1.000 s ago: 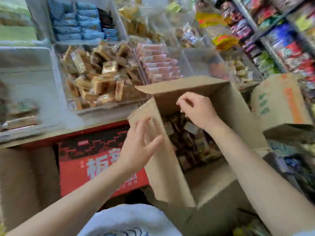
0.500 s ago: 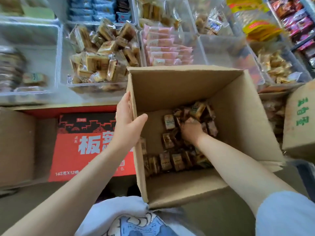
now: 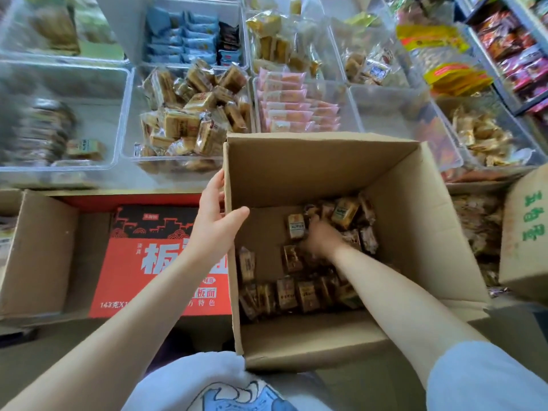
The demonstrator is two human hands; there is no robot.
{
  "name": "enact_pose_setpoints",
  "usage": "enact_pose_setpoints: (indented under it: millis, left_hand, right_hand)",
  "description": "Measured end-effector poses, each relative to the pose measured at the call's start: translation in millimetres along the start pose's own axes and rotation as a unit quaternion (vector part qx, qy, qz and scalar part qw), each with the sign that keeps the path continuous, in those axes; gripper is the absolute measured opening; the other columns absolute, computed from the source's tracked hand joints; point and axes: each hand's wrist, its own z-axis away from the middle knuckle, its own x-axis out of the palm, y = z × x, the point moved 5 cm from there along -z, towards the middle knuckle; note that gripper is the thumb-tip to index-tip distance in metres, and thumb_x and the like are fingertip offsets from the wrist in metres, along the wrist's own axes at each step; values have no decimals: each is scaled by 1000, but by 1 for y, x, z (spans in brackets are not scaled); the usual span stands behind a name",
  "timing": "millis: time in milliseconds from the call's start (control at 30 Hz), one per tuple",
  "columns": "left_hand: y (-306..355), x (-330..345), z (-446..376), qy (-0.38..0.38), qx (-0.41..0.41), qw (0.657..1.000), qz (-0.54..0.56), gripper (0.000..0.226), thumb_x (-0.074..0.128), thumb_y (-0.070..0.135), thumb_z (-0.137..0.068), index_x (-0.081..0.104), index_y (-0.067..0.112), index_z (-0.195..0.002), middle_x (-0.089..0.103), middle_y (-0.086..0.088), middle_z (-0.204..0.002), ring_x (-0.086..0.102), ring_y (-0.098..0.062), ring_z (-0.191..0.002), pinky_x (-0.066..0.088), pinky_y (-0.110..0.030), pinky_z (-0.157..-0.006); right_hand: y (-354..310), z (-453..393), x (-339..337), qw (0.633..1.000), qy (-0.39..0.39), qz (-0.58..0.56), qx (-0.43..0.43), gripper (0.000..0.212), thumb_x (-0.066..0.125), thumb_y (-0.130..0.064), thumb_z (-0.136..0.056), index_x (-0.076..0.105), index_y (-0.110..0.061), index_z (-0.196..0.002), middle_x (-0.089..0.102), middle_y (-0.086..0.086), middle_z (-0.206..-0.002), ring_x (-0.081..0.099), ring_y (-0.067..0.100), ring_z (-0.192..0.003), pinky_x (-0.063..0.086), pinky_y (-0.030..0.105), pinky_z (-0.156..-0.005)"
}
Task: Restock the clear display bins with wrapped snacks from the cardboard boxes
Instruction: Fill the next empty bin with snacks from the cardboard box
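Note:
An open cardboard box [image 3: 296, 167] stands in front of me, its floor partly covered with brown and gold wrapped snacks [image 3: 296, 295]. My left hand [image 3: 216, 215] grips the top of the box's left wall, thumb inside and fingers outside. My right hand [image 3: 320, 238] is down inside the box among the snacks; it is blurred and its fingers are buried in the pile. Behind the box a clear display bin [image 3: 154, 161] holds similar tan wrapped snacks [image 3: 181, 126].
A bin of pink packs [image 3: 290, 105] sits right of the tan one, and a nearly bare clear bin [image 3: 89, 93] left of it. A red carton [image 3: 154, 256] and a brown box [image 3: 35, 253] lie at the left, a green-printed box [image 3: 530, 232] at the right.
My right hand went down into the box and has stayed among the snacks. My left hand took hold of the box's left wall. The view tilted down over the box.

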Motion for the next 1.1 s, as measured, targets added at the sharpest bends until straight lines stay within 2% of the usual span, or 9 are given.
enact_pose_setpoints:
  millis: [100,200,300,400,533,667,833,967,1100]
  left_hand:
    - [2,-3,0,-10,11,999,-46,74,62,13,-97,25,35,-156,38,13,-149,44,-1,-127,51,-6,-77]
    - [11,-17,0,-22,80,983,-164,85,72,26,-89,21,42,-155,27,13,-157,30,-12,-145,44,-44,-111]
    - [38,-33,2,-62,209,950,-225,85,78,23,-85,30,45,-151,23,8,-161,28,-19,-147,40,-57,-111]
    - [65,-64,-3,-58,314,917,-240,60,79,22,-82,56,29,-136,39,-1,-153,45,-23,-135,45,-48,-106]
    - [85,-131,-20,-13,303,924,-233,39,78,38,-79,70,24,-114,65,6,-122,58,-11,-114,48,-27,-97]
    - [69,-212,-50,-15,82,996,-22,32,81,53,-75,78,26,-91,76,-2,-89,68,-8,-83,53,-26,-79]
    - [26,-295,-88,-16,-29,999,-10,48,67,59,-77,78,16,-94,75,2,-80,67,-9,-75,52,-34,-76]
    - [-22,-369,-125,50,-20,989,-140,40,54,51,-99,76,17,-102,74,2,-88,66,-11,-83,47,-31,-77]
    - [-77,-437,-153,99,42,867,-487,55,32,58,-90,74,23,-96,71,-2,-95,64,-27,-95,50,-39,-80]
  right_hand:
    - [-29,26,-51,953,-45,-291,-70,53,67,-30,-92,41,-21,-137,57,10,-127,65,23,-98,55,34,-71]
    - [-66,69,-90,815,-138,-536,-174,40,58,-17,-97,48,-19,-136,61,21,-128,65,31,-102,54,49,-92]
    - [-106,111,-115,713,-232,-604,-272,47,51,-13,-100,40,-11,-145,59,22,-128,59,34,-111,54,44,-93]
    - [-152,135,-127,688,-252,-609,-304,51,50,-14,-100,35,-2,-147,57,22,-126,60,31,-106,54,41,-91]
    - [-215,147,-137,751,-221,-552,-288,43,50,-30,-103,53,2,-132,62,18,-108,62,27,-83,56,32,-74]
    - [-280,135,-143,882,-56,-388,-263,41,43,-44,-105,65,-10,-108,69,6,-86,68,24,-76,55,41,-76]
    - [-390,115,-111,873,-109,-350,-322,29,57,-38,-100,67,-16,-118,71,12,-110,68,19,-93,57,31,-75]
    - [-456,72,-90,910,-35,-285,-299,22,68,-28,-94,65,-16,-113,71,7,-100,66,15,-83,57,35,-70]
    - [-500,10,-88,941,124,-172,-264,32,71,-32,-89,62,-21,-118,63,-5,-103,62,18,-96,52,35,-86]
